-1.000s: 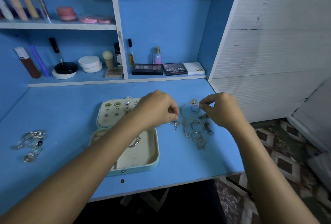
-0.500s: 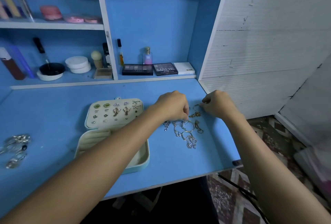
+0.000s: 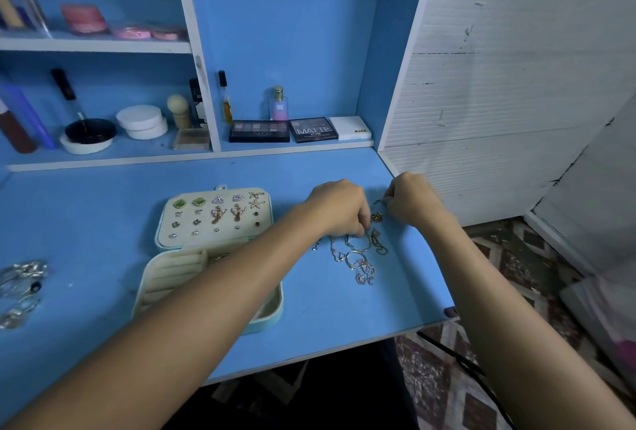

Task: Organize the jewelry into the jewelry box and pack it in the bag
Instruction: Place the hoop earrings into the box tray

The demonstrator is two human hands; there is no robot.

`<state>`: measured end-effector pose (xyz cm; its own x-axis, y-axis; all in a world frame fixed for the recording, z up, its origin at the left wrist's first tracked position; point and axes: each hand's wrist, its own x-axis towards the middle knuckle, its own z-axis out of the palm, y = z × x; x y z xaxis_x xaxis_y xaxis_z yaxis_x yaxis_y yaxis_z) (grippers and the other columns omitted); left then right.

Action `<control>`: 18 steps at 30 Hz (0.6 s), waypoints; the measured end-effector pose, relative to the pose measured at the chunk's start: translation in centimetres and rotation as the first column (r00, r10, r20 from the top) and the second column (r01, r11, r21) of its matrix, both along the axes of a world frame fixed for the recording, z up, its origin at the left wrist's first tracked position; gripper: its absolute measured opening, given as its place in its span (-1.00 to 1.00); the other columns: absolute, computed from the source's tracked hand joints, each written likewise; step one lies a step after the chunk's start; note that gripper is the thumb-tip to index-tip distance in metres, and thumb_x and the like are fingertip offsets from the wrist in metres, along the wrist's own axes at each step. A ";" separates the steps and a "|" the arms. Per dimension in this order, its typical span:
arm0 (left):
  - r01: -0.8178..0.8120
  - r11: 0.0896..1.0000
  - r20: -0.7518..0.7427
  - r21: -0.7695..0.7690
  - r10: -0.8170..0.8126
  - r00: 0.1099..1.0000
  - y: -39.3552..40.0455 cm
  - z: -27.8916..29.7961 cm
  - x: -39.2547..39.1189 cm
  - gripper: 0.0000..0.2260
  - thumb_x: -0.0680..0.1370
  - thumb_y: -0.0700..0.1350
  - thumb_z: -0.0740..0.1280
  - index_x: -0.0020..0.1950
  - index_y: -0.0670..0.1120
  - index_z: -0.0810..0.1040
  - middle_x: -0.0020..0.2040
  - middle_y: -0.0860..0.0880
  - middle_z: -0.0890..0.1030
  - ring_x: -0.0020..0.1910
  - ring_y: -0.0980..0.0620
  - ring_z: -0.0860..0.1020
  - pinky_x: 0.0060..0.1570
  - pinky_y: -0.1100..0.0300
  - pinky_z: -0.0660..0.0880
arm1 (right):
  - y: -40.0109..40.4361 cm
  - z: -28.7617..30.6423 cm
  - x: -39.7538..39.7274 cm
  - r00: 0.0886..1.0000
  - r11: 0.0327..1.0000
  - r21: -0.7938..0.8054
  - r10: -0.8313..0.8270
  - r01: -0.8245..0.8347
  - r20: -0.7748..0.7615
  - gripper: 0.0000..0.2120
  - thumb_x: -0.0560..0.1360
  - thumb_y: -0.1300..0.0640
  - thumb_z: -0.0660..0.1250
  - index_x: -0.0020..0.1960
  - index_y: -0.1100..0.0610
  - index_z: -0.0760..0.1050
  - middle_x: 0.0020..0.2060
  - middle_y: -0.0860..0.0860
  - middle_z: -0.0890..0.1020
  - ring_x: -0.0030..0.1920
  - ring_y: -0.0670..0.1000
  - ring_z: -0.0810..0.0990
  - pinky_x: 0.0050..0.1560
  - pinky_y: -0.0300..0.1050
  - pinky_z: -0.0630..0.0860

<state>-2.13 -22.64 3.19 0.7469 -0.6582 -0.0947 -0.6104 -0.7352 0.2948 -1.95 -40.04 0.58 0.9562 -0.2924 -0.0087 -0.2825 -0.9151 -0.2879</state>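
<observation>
A thin gold chain [image 3: 377, 217] is being pinched at both ends and drawn out of the tangle of necklaces [image 3: 358, 254]: the left hand [image 3: 339, 211] is curled on it at nine o'clock, the right hand [image 3: 411, 201] at three o'clock. Compared with a second ago, both hands are being worked closer together over the pile. The open jewelry box [image 3: 206, 257], its lid studded with earrings [image 3: 216, 211], is being left waiting at nine o'clock; no bag is being shown.
</observation>
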 end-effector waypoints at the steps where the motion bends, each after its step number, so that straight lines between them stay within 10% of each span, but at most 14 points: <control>1: 0.006 1.000 0.005 0.006 -0.006 1.000 0.0 0.0 0.0 -0.87 0.46 0.00 0.48 -0.01 0.14 0.72 -0.17 0.16 0.57 -0.03 0.04 0.57 -0.30 0.23 0.33 | 0.1 0.0 0.0 1.000 1.000 -0.014 0.005 -0.006 -0.023 -0.86 0.53 0.20 0.33 0.04 0.23 0.59 -0.02 0.15 0.62 -0.07 0.15 0.59 -0.09 -0.04 0.59; 7: 0.027 1.000 -0.003 0.003 -0.027 1.000 0.1 -0.3 0.1 -0.96 0.47 -0.03 0.46 -0.11 0.11 0.69 -0.15 0.14 0.60 -0.07 0.04 0.58 -0.28 0.21 0.35 | 0.4 0.1 -0.5 0.999 1.000 -0.008 0.016 -0.017 -0.046 -0.89 0.55 0.24 0.29 0.00 0.25 0.56 -0.06 0.13 0.56 -0.08 0.15 0.58 -0.09 -0.03 0.58; 11: 0.028 0.999 -0.026 -0.041 -0.029 0.999 0.2 -0.5 0.2 -0.90 0.48 -0.04 0.45 -0.21 0.15 0.62 -0.11 0.13 0.58 -0.07 0.08 0.54 -0.22 0.19 0.40 | 0.5 0.4 -0.9 1.000 0.997 0.072 0.001 0.000 -0.014 -0.69 0.46 0.35 0.23 -0.39 0.10 0.26 -0.41 0.02 0.33 -0.40 0.06 0.26 -0.41 -0.16 0.23; 18: 0.027 0.991 -0.069 -0.130 -0.036 0.997 1.1 0.3 0.3 -0.84 0.50 -0.07 0.43 -0.27 0.12 0.59 -0.11 0.10 0.65 -0.23 0.24 0.52 -0.20 0.20 0.46 | 0.5 0.4 -1.8 0.996 0.952 0.303 -0.059 0.039 0.059 -0.85 0.48 0.34 0.25 -0.04 0.29 0.59 -0.10 0.19 0.65 -0.25 0.00 0.45 -0.35 -0.18 0.36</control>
<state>-1.84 -21.58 3.54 0.7202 -0.6911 -0.0600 -0.6065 -0.6694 0.4290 -3.78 -39.57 1.03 0.9422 -0.3326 -0.0403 -0.2956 -0.7685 -0.5675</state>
